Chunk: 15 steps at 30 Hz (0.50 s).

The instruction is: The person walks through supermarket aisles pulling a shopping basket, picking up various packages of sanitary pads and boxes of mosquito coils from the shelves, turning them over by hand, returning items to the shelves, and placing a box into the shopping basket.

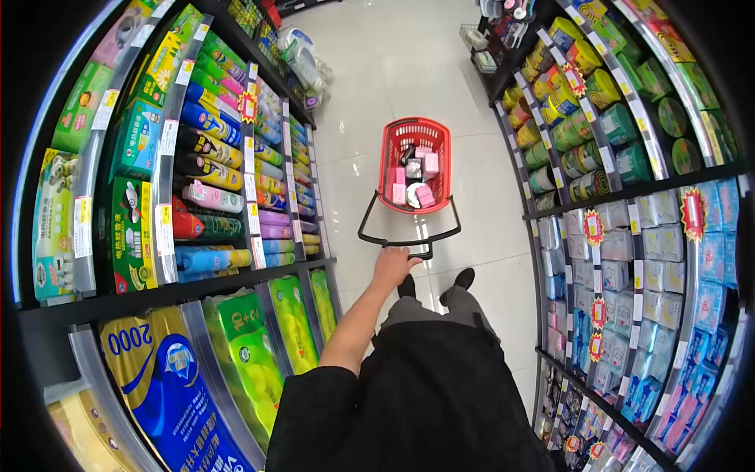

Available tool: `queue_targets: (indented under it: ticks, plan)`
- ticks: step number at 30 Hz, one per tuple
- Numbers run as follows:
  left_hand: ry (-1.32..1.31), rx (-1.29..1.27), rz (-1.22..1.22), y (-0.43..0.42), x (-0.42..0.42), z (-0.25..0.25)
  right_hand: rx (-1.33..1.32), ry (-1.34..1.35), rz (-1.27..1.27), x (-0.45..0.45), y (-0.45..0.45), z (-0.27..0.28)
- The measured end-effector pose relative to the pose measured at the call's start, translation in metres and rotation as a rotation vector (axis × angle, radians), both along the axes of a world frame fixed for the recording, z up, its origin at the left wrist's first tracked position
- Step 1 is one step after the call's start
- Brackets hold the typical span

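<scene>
My left hand [393,267] is closed around the black pull handle [372,238] of a red shopping basket. The red basket [385,161] is on the floor ahead of my feet, its handle tilted back toward me. Inside it lie several small packages, among them a pink box [430,163], another pink pack [399,193], dark items and a round white thing [413,195]. What these packages contain is too small to tell. My right hand does not show anywhere in the view.
Shelves of spray cans [212,134] and boxes line the left side, with large tissue packs [177,377] below. Shelves on the right hold green and yellow tins [586,130] and wrapped packs [613,275]. A tiled aisle floor [393,71] runs between them.
</scene>
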<state>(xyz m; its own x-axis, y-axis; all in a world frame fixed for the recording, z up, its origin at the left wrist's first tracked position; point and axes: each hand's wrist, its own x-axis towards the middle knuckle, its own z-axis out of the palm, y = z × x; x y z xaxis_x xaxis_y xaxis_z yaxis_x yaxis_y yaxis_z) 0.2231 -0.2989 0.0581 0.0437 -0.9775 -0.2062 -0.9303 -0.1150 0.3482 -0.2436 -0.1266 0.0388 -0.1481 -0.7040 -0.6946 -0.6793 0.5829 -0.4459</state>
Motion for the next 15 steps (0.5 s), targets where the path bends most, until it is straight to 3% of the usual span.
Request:
queue_targets:
  ticks: [8,15]
  plan:
    - [-0.072,0.062,-0.176,-0.007,0.055,-0.006,0.004,0.052,-0.442,0.025,0.039,0.023]
    - [-0.076,0.029,-0.032,-0.039,-0.016,-0.019,0.062,-0.054,-0.403,0.009,0.043,-0.006]
